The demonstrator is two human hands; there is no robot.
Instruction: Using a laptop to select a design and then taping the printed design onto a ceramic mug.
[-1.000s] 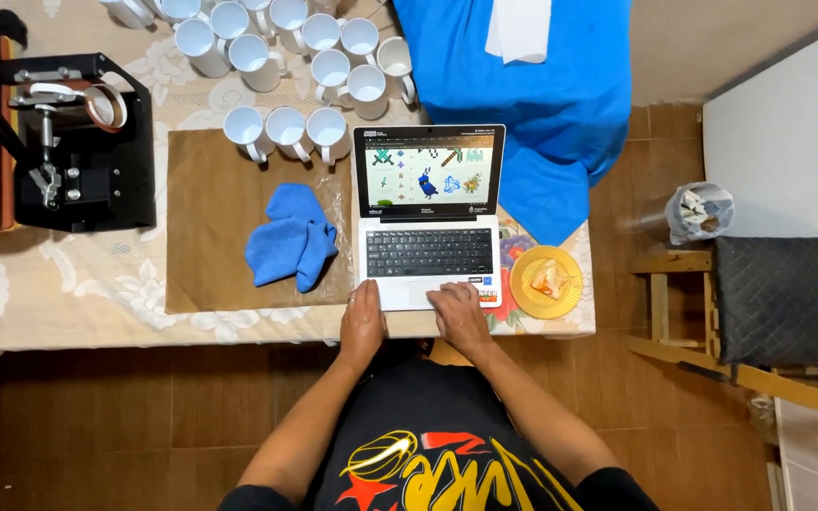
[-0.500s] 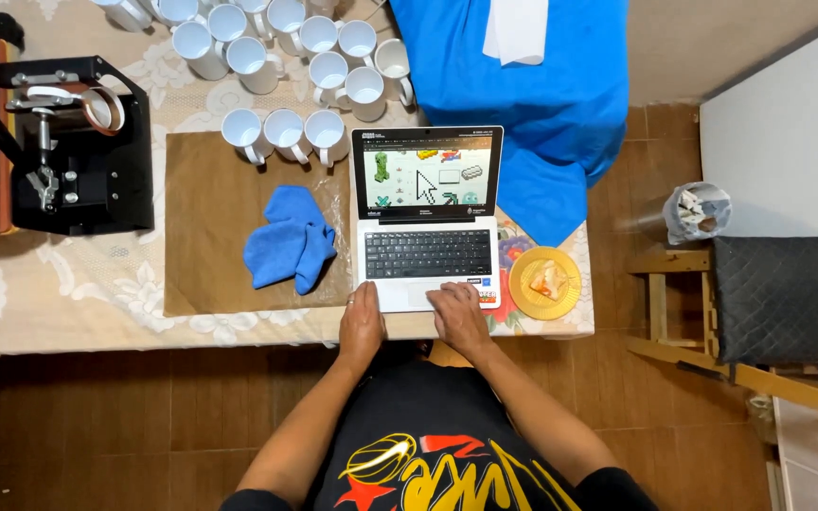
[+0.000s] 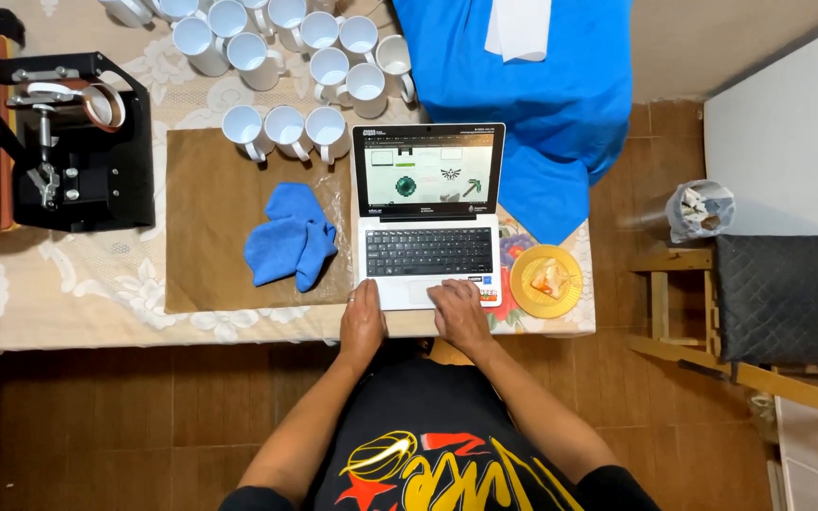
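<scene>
The left hand (image 3: 363, 323) rests flat and unclenched on the table edge beside the small silver laptop (image 3: 428, 225), holding nothing. The right hand (image 3: 459, 313) lies open over the laptop's touchpad, fingers apparently touching it. Left of the laptop, a crumpled blue cloth (image 3: 289, 237) sits on a brown mat (image 3: 208, 227). Right, a yellow plate (image 3: 546, 281). Beyond, white ceramic mugs (image 3: 285, 127) cluster together.

White mugs (image 3: 291, 126), a crumpled blue cloth (image 3: 291, 237), a brown mat (image 3: 210, 218), a silver laptop (image 3: 428, 222) with black keys, an orange plate (image 3: 523, 284) and a black press (image 3: 82, 142) sit on cream floral lace (image 3: 97, 274).
</scene>
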